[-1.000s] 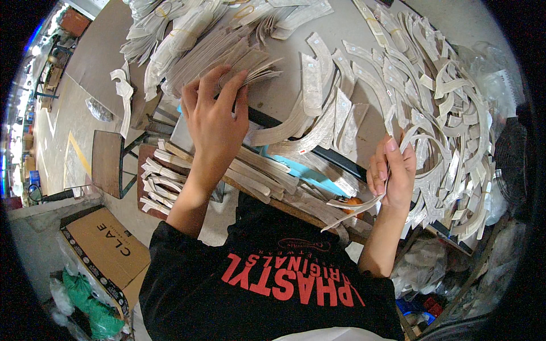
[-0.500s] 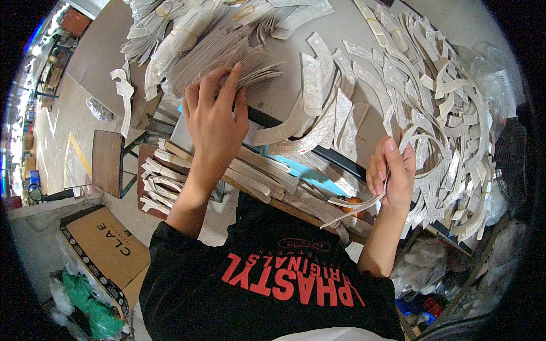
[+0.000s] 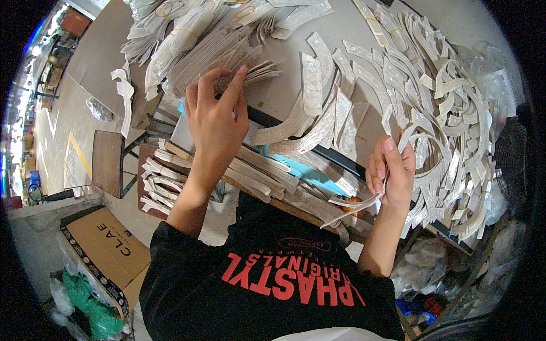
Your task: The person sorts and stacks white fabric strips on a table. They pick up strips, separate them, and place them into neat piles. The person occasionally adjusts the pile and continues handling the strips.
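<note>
Shifting slightly up-left since earlier frame: left hand (image 3: 215,116), fingers spread, pressing into fanned strip stack (image 3: 199,54) on table (image 3: 352,34). Pinching curved strip (image 3: 355,203) near table edge: right hand (image 3: 391,170), closed on it. Risking stack sliding apart under sideways push; risking limp strip slipping from loose pinch.

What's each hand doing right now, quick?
Left hand: fingers open, touching a stack of curved strips.
Right hand: closed on one curved strip.
</note>
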Available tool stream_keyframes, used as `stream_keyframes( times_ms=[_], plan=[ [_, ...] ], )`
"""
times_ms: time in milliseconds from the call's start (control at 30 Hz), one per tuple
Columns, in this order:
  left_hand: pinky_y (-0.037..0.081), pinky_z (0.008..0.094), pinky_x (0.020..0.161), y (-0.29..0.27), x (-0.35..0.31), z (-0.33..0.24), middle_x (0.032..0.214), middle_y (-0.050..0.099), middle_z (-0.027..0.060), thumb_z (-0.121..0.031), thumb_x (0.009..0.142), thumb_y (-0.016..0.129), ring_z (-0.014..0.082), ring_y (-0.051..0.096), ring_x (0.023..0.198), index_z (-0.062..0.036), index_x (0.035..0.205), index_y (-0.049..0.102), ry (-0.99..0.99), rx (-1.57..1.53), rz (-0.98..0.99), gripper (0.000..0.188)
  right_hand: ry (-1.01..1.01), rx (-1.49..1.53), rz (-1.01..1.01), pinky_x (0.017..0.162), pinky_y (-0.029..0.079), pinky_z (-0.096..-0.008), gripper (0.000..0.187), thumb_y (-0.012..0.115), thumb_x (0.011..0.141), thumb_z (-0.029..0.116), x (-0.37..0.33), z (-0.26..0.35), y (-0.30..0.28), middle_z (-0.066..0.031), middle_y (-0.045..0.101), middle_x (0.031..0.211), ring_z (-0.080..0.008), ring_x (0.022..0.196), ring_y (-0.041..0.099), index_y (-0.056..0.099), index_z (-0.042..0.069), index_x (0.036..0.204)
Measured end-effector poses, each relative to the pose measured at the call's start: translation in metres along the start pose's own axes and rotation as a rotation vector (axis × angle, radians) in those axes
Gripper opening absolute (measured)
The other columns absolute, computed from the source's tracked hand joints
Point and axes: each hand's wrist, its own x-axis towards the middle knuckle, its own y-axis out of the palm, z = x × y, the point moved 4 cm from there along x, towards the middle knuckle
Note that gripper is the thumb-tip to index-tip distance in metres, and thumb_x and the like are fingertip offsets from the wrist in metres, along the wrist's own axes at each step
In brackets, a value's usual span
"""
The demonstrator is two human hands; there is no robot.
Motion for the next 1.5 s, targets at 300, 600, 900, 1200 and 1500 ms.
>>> stream_keyframes(
  times_ms=[300,600,900,1200,1500],
  plan=[
    [0.048,0.0417,0.095,-0.0052,0.0011,-0.0032,0.12,0.066,0.0053,-0.004,0.087,0.077,0.028,0.059,0.103,-0.022,0.126,0.08,-0.018,-0.018,0.008,0.044,-0.003,-0.02,0.028,0.033,0.037,-0.0253,0.017,0.057,0.112,0.017,0.0011,-0.0024,-0.0043,-0.0012,0.047,0.059,-0.0093,0.037,0.041,0.055,0.001,0.116],
    [0.047,0.0429,0.093,-0.0018,0.0009,-0.0003,0.118,0.065,0.0068,-0.01,0.087,0.08,0.0294,0.056,0.103,-0.0193,0.123,0.08,-0.047,-0.05,-0.019,0.037,-0.002,-0.015,0.016,0.034,0.037,-0.0248,0.019,0.057,0.112,0.017,0.0004,-0.0006,-0.0011,-0.0009,0.047,0.06,-0.0089,0.038,0.041,0.057,0.001,0.122],
    [0.043,0.0473,0.1,-0.0059,0.0007,-0.0024,0.126,0.067,0.0031,-0.017,0.087,0.081,0.0316,0.056,0.12,-0.0188,0.117,0.078,-0.051,0.04,-0.044,0.03,-0.001,-0.024,0.008,0.034,0.038,-0.0252,0.017,0.057,0.112,0.017,0.0003,0.0003,0.0007,-0.0013,0.048,0.06,-0.009,0.038,0.041,0.057,0.001,0.118],
    [0.044,0.0439,0.098,-0.009,-0.0066,-0.0058,0.119,0.07,0.0007,-0.013,0.088,0.079,0.0282,0.059,0.116,-0.017,0.119,0.077,0.003,0.02,-0.008,0.031,-0.015,-0.036,0.026,0.034,0.038,-0.0257,0.019,0.058,0.111,0.018,0.0008,-0.0019,-0.0032,-0.0015,0.048,0.059,-0.0097,0.037,0.041,0.057,0.0,0.118],
    [0.047,0.0481,0.103,-0.0099,-0.0049,-0.0035,0.123,0.068,0.0146,-0.005,0.09,0.076,0.0344,0.061,0.119,-0.0105,0.124,0.075,-0.074,-0.06,0.019,0.035,-0.012,-0.038,0.021,0.034,0.038,-0.0258,0.019,0.059,0.111,0.018,0.0008,-0.0009,-0.0012,-0.0018,0.048,0.059,-0.0101,0.038,0.042,0.057,0.001,0.117]
  ],
)
